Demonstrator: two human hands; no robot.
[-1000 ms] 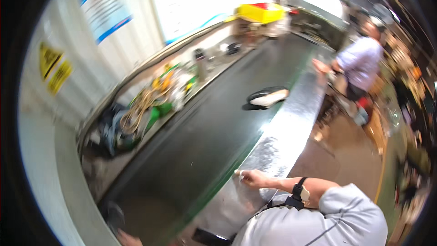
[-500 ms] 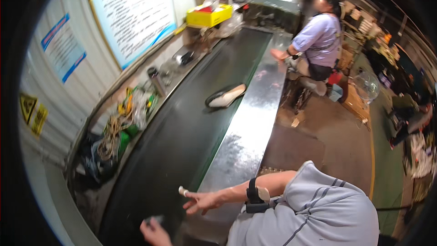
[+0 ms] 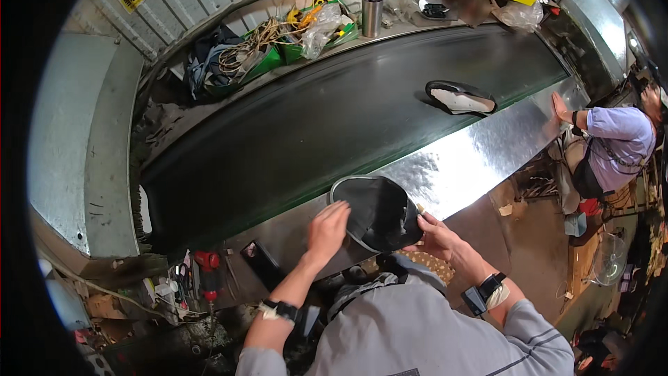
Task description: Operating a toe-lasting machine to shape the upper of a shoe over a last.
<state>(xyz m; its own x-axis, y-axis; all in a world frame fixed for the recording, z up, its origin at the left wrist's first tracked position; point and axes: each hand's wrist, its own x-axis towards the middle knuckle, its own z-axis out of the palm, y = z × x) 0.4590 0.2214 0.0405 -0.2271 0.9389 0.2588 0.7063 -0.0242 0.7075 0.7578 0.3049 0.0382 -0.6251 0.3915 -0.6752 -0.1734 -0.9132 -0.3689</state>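
Note:
A black, rounded, open-mouthed piece with a grey rim (image 3: 369, 212) is between my hands, over the near edge of the metal ledge. My right hand (image 3: 440, 238) grips its right side, thumb near the edge and a pale cover on one finger. At the left rim is my left hand (image 3: 327, 235), its fingers curled together; what they hold, if anything, is hidden. A black shoe with a pale insole (image 3: 459, 101) lies on the dark conveyor belt (image 3: 292, 132), farther off to the right.
The shiny metal ledge (image 3: 459, 160) runs along the belt's near side. A co-worker (image 3: 616, 139) sits at the right, a hand on it. Behind the belt stand a steel flask (image 3: 372, 12) and green bins (image 3: 271, 63). A phone-like black slab (image 3: 259, 264) and red-handled tool (image 3: 207, 261) lie near left.
My view has turned, bringing the belt across the picture. My right hand, earlier outstretched, now grips the black piece. My left hand, earlier blurred with something dark, is at its rim.

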